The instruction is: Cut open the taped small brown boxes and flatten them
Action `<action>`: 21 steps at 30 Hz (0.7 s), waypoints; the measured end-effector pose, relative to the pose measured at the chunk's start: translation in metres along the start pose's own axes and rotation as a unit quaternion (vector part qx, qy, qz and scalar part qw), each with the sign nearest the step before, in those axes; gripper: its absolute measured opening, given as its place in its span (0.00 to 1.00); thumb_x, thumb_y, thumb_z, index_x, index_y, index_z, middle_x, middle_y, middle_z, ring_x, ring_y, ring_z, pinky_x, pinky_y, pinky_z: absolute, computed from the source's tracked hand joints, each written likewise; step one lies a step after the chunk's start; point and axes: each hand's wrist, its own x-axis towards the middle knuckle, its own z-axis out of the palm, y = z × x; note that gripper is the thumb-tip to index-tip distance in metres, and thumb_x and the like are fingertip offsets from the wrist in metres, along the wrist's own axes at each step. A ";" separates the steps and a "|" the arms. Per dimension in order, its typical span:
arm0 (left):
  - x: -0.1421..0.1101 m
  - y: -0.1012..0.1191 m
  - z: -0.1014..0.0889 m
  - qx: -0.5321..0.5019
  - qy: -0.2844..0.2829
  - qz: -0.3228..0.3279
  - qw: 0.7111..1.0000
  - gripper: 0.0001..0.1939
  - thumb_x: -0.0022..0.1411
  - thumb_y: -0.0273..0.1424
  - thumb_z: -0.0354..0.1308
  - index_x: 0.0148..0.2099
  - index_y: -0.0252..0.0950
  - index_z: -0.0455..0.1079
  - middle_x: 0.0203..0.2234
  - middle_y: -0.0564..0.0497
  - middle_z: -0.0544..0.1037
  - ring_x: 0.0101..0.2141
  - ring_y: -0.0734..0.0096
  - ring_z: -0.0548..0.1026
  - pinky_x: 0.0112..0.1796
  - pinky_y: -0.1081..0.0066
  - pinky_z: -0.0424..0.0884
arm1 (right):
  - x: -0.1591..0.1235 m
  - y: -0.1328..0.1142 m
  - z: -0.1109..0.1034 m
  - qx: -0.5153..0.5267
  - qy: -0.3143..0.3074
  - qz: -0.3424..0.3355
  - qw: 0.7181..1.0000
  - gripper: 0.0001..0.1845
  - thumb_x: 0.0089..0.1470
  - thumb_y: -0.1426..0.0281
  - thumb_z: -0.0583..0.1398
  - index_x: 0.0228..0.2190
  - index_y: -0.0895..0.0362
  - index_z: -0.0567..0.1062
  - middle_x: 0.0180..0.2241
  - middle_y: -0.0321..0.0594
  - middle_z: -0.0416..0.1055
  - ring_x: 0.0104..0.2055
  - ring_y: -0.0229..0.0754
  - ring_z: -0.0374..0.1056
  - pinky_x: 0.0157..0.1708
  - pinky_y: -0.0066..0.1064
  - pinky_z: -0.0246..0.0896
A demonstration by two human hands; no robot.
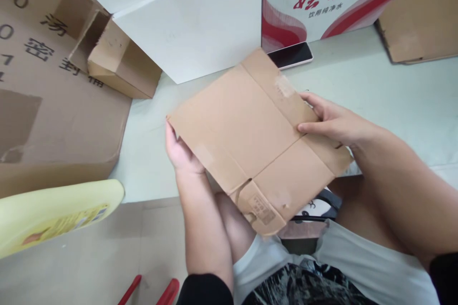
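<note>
A flattened brown cardboard box [246,124], creased and slightly tilted, is held between my two hands above my lap and the table edge. My left hand [183,152] supports its left corner from underneath, with most of its fingers hidden behind the board. On the right side, my right hand [331,119] grips the edge, thumb on top and the other fingers partly behind. Printed marks and a torn slot show on the flap nearest me, and strips of tape cling to the surface.
A phone [295,55] lies behind the cardboard, against a white and red carton [286,14]. Plain white boxes [200,33] stand beside it. At left are a large brown carton [64,119], a small brown box [125,64] and a yellow container [60,214]. Folded cardboard [422,19] lies at right.
</note>
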 end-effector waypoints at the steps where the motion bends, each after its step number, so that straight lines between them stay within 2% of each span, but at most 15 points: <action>1: -0.001 0.000 0.001 0.007 -0.009 0.005 1.000 0.18 0.65 0.47 0.63 0.43 0.37 0.78 0.42 0.43 0.85 0.52 0.51 0.81 0.50 0.58 0.80 | 0.001 0.000 0.001 0.003 0.028 -0.004 1.000 0.46 0.47 0.59 0.74 0.64 0.49 0.64 0.54 0.44 0.79 0.50 0.54 0.80 0.41 0.42 0.80; 2: -0.002 0.000 0.000 0.021 -0.012 0.012 1.000 0.16 0.61 0.45 0.67 0.43 0.38 0.78 0.43 0.43 0.85 0.50 0.52 0.82 0.50 0.59 0.80 | 0.001 -0.001 0.001 0.005 0.051 -0.005 0.999 0.46 0.46 0.60 0.74 0.63 0.49 0.65 0.53 0.43 0.80 0.49 0.54 0.80 0.40 0.42 0.79; 4: -0.001 -0.002 -0.003 0.046 0.004 0.029 0.999 0.13 0.55 0.33 0.72 0.42 0.38 0.78 0.41 0.46 0.86 0.44 0.57 0.84 0.48 0.62 0.81 | 0.000 -0.003 -0.002 0.027 0.077 0.009 0.997 0.44 0.44 0.60 0.74 0.61 0.48 0.68 0.50 0.41 0.81 0.45 0.51 0.80 0.39 0.40 0.78; 6: 0.005 -0.003 -0.010 0.036 0.044 0.051 0.997 0.12 0.56 0.26 0.69 0.43 0.38 0.77 0.39 0.48 0.86 0.41 0.62 0.84 0.48 0.64 0.81 | -0.003 -0.007 -0.009 0.081 0.085 0.030 0.993 0.39 0.43 0.57 0.73 0.56 0.47 0.73 0.45 0.38 0.82 0.40 0.47 0.80 0.37 0.38 0.76; 8: 0.012 -0.003 -0.016 -0.003 0.097 0.067 0.993 0.09 0.63 0.25 0.63 0.46 0.38 0.76 0.42 0.48 0.86 0.44 0.64 0.84 0.50 0.65 0.81 | -0.007 -0.009 -0.016 0.140 0.077 0.029 0.987 0.32 0.41 0.51 0.71 0.47 0.49 0.76 0.39 0.35 0.81 0.35 0.43 0.79 0.34 0.37 0.74; 11: 0.020 -0.003 -0.018 -0.050 0.163 0.073 0.983 0.09 0.70 0.24 0.55 0.49 0.38 0.74 0.45 0.48 0.85 0.53 0.67 0.81 0.55 0.65 0.78 | -0.006 -0.006 -0.014 0.183 0.025 0.008 0.983 0.36 0.31 0.46 0.74 0.42 0.49 0.76 0.36 0.34 0.81 0.31 0.45 0.80 0.30 0.37 0.72; 14: 0.019 -0.008 -0.011 -0.063 0.158 0.071 0.983 0.09 0.70 0.24 0.56 0.49 0.40 0.73 0.47 0.48 0.85 0.56 0.66 0.80 0.57 0.65 0.76 | 0.000 0.004 0.007 0.142 -0.004 0.027 0.990 0.34 0.30 0.48 0.77 0.35 0.53 0.76 0.26 0.35 0.77 0.23 0.39 0.74 0.21 0.28 0.65; 16: 0.017 -0.011 -0.003 -0.062 0.139 0.066 0.986 0.08 0.68 0.25 0.58 0.48 0.41 0.72 0.46 0.49 0.84 0.52 0.67 0.81 0.54 0.66 0.77 | 0.002 0.005 0.026 0.120 0.031 0.051 0.991 0.30 0.32 0.50 0.77 0.29 0.56 0.74 0.20 0.33 0.71 0.17 0.33 0.65 0.16 0.24 0.58; 18: 0.013 -0.013 0.006 -0.058 0.132 0.033 0.989 0.05 0.68 0.27 0.58 0.45 0.41 0.72 0.41 0.50 0.83 0.43 0.68 0.82 0.48 0.68 0.78 | -0.005 -0.004 0.038 0.144 0.102 0.049 0.983 0.30 0.29 0.53 0.78 0.30 0.56 0.74 0.20 0.32 0.70 0.15 0.29 0.59 0.12 0.22 0.51; 21: 0.008 -0.009 0.015 -0.057 0.143 -0.036 0.987 0.04 0.67 0.32 0.55 0.42 0.40 0.70 0.34 0.51 0.80 0.33 0.68 0.81 0.37 0.68 0.76 | -0.036 -0.025 0.030 0.178 0.260 -0.010 0.949 0.30 0.25 0.60 0.77 0.32 0.55 0.74 0.23 0.31 0.70 0.13 0.26 0.51 0.08 0.22 0.39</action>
